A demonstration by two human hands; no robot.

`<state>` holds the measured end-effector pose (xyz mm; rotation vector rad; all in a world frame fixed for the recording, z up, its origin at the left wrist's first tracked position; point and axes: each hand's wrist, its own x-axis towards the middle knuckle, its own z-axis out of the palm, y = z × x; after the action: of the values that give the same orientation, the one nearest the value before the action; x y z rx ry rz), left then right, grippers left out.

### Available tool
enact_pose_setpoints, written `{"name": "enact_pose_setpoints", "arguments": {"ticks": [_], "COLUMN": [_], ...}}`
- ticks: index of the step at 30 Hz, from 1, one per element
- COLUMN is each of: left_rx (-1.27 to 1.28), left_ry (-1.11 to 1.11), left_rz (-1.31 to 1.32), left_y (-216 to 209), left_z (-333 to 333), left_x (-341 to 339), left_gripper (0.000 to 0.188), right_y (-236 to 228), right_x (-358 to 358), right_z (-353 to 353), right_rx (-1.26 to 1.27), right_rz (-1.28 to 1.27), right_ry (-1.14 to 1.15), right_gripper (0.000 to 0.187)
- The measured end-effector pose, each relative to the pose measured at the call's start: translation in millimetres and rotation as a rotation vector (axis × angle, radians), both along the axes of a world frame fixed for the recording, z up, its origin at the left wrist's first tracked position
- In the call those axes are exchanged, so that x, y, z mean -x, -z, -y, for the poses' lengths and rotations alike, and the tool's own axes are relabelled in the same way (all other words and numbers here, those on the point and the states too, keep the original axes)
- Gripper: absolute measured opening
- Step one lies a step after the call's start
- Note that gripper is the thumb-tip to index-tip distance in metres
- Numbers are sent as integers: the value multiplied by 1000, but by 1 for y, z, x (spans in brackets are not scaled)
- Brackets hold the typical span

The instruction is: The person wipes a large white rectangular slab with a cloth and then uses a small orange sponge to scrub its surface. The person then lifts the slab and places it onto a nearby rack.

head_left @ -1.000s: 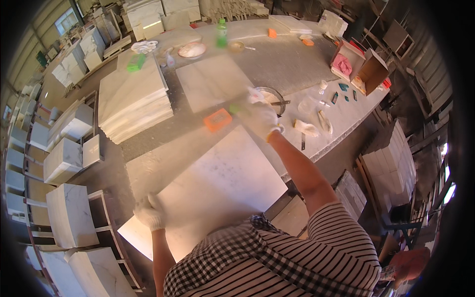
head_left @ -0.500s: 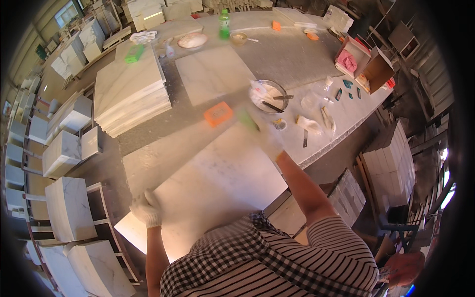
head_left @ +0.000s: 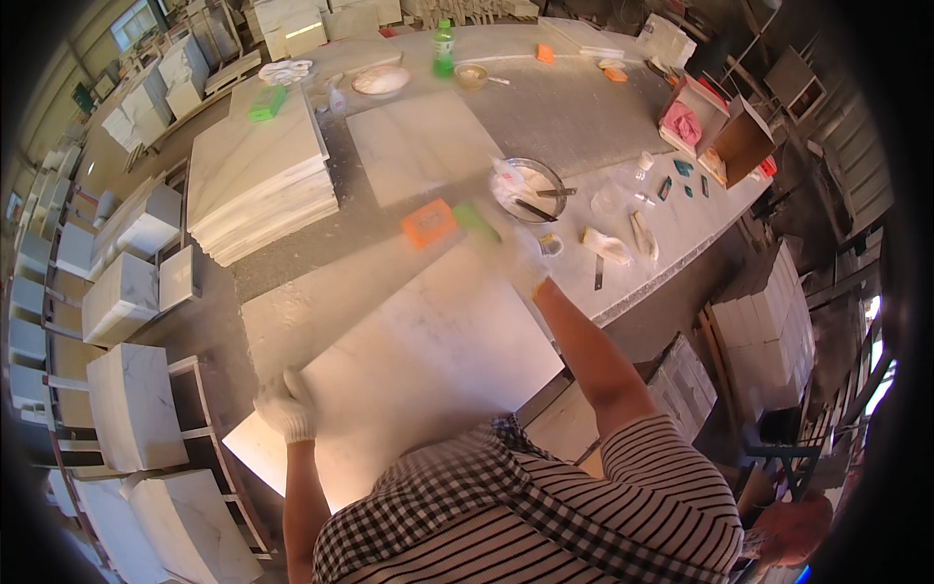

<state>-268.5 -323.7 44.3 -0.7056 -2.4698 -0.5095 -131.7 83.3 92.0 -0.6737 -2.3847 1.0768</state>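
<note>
Apparently gripping green block [head_left: 473,220] in right hand [head_left: 520,258] at far corner of slab [head_left: 428,336]; resting left hand [head_left: 285,405] on its left edge, cannot tell grip. Seems partway done, remainder unclear.

Warm, hazy light, glare on the white slab [head_left: 428,341], blurry right hand [head_left: 516,261], dark curved rim.

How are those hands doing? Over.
Left hand at left end of white rectangular stone slab. Right hand blurred by green oblong block; grip unclear. Orange rectangular block near slab's far corner.
</note>
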Motion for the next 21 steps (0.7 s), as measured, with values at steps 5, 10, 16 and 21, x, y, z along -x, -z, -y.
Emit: {"name": "enact_pose_setpoints", "arguments": {"ticks": [5, 10, 16, 21], "left_rx": [-22, -5, 17, 14], "left_ry": [-20, -14, 2, 0], "left_rz": [15, -17, -29, -11], "left_y": [-2, 4, 3, -1], "left_z": [-1, 3, 1, 0], "left_x": [-1, 2, 3, 1], "left_gripper": [36, 36, 35, 35], "right_y": [1, 4, -16, -56], "right_x": [-20, -31, 20, 23], "right_z": [10, 18, -9, 6], "right_rx": [45, -19, 29, -71], "right_rz": [-128, -143, -50, -80], "right_ry": [-33, -15, -28, -235], "right_gripper": [55, 52, 56, 34]}}
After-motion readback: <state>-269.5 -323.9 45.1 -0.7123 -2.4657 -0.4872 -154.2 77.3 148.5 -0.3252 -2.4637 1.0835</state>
